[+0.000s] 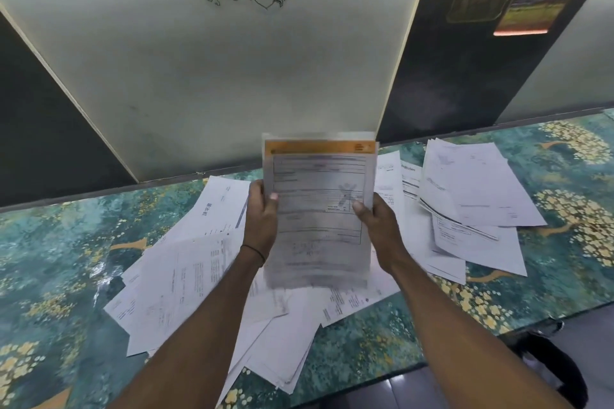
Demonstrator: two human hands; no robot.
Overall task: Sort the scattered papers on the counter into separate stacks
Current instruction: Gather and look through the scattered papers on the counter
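Green flowered table [548, 262], with loose papers [186, 276] spread over its middle and a smaller heap [475, 196] to the right. Above the middle, held upright clear of the table: blurred form [319, 209] with orange top band, maybe several sheets together. Left hand [262, 212] clasping its left edge, right hand [378, 222] clasping its right edge, thumbs in front, fingers behind the sheet, hidden. Thin black band [254, 252] on left wrist.

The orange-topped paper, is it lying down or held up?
Held up: both hands, left hand and right hand, grip the orange-topped paper above the counter.
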